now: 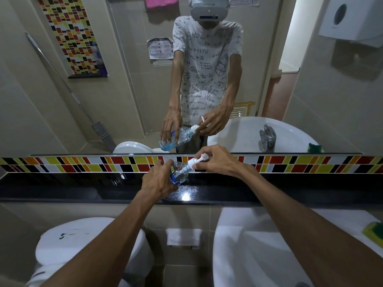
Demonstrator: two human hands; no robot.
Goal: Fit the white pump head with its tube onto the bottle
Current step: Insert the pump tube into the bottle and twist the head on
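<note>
One toilet [83, 249] sits low left, below the black ledge [62, 187]. Over that ledge, the left hand [159, 181] wraps closed around one tilted clear bottle [179, 172]. The right hand [217, 160] pinches the white pump head [196, 161] at its neck. One sink [269, 255] lies right; the mirror [124, 100] stands close behind.

I found the place to be a small bathroom. A white toilet [91, 243] sat at the near left, and a white washbasin [259, 249] at the near right, a green and yellow sponge [373, 232] lying on its right rim. On the far side ran a black polished ledge [83, 189] under a band of coloured mosaic tiles [83, 165]. Above that hung a wide wall mirror [124, 90], which reflected beige wall tiling, a tap and a mop. A white paper dispenser [350, 19] was fixed high on the far right wall.
</note>
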